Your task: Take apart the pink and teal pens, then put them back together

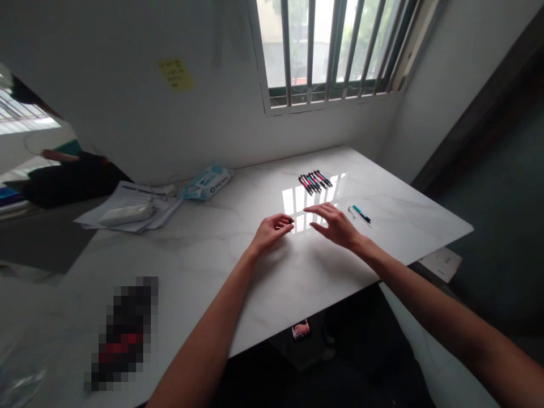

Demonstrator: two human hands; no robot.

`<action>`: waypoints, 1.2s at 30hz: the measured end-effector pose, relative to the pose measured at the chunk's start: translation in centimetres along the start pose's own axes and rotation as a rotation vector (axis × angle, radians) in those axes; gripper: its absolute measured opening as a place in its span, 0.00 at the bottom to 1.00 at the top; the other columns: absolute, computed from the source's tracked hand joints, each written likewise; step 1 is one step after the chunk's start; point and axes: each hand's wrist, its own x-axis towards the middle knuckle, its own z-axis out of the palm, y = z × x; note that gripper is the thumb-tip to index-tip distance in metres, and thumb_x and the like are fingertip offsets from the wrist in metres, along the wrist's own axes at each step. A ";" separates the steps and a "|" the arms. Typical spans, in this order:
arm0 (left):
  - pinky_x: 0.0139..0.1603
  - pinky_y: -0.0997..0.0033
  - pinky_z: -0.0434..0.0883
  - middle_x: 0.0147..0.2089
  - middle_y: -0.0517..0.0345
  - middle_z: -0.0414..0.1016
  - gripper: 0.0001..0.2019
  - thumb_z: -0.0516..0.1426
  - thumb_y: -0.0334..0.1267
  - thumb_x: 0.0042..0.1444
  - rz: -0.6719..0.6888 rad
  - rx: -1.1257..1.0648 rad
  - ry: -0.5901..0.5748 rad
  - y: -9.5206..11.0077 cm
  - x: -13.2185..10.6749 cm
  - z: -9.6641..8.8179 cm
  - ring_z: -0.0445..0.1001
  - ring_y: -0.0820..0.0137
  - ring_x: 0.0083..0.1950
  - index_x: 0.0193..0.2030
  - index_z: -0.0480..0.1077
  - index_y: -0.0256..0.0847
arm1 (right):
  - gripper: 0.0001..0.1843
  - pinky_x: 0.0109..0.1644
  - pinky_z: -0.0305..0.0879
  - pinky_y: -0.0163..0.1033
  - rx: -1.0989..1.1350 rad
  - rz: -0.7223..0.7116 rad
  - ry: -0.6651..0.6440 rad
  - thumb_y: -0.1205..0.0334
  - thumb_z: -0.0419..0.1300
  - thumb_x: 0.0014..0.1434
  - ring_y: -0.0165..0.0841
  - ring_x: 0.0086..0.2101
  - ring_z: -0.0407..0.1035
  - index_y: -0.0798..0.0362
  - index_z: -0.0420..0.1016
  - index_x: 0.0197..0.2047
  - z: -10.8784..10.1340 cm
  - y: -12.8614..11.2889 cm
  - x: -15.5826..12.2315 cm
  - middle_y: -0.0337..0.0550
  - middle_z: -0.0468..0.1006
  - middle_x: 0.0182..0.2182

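My left hand [272, 229] hovers just over the white marble table [212, 266], its fingers curled around a small dark piece [290, 220] pinched at the fingertips. Close to its right, my right hand [334, 224] is held flat with the fingers stretched out and holds nothing. Beyond both hands lies a row of several red and black pens [315, 182]. A teal pen barrel [361, 213] and a thin silvery part [352, 212] lie just right of my right hand.
A blue pack of wipes [208, 182] and a pile of papers [131, 209] with a white object on top sit at the back left. A dark bottle [123, 334] stands at the near left. The table's right edge [470, 228] drops to the dark floor.
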 end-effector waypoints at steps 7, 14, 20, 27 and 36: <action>0.37 0.72 0.73 0.37 0.58 0.79 0.16 0.63 0.46 0.58 0.062 0.311 0.186 0.0 -0.2 -0.2 0.76 0.71 0.32 0.51 0.79 0.45 | 0.17 0.49 0.77 0.50 -0.147 0.423 0.110 0.62 0.61 0.62 0.43 0.42 0.80 0.50 0.81 0.54 -6.1 9.9 -3.3 0.47 0.86 0.44; 0.37 0.72 0.73 0.35 0.60 0.79 0.12 0.63 0.43 0.58 0.104 0.373 0.120 0.2 -0.3 0.0 0.76 0.71 0.32 0.47 0.80 0.45 | 0.13 0.50 0.76 0.49 -0.238 0.441 0.007 0.61 0.65 0.60 0.42 0.39 0.80 0.49 0.84 0.47 -5.9 12.0 -4.3 0.44 0.87 0.38; 0.39 0.70 0.73 0.34 0.60 0.80 0.10 0.63 0.42 0.57 0.110 0.387 0.127 0.2 -0.3 -0.1 0.76 0.70 0.33 0.43 0.80 0.44 | 0.10 0.48 0.75 0.46 -0.198 0.442 0.060 0.63 0.63 0.59 0.39 0.36 0.79 0.50 0.86 0.42 -5.4 11.3 -2.4 0.43 0.86 0.35; 0.38 0.69 0.74 0.35 0.58 0.82 0.09 0.63 0.43 0.58 0.108 0.391 0.113 -0.1 -0.3 -0.1 0.77 0.69 0.33 0.43 0.81 0.44 | 0.16 0.46 0.80 0.45 0.579 0.502 0.096 0.53 0.70 0.56 0.40 0.39 0.83 0.52 0.82 0.45 -0.2 5.7 1.0 0.46 0.86 0.38; 0.40 0.68 0.75 0.39 0.57 0.83 0.09 0.63 0.43 0.60 0.141 0.421 0.091 -0.2 -0.3 0.0 0.78 0.69 0.35 0.44 0.82 0.46 | 0.18 0.46 0.80 0.44 0.814 0.507 0.048 0.49 0.74 0.54 0.40 0.40 0.83 0.51 0.81 0.42 4.9 1.2 2.3 0.45 0.85 0.38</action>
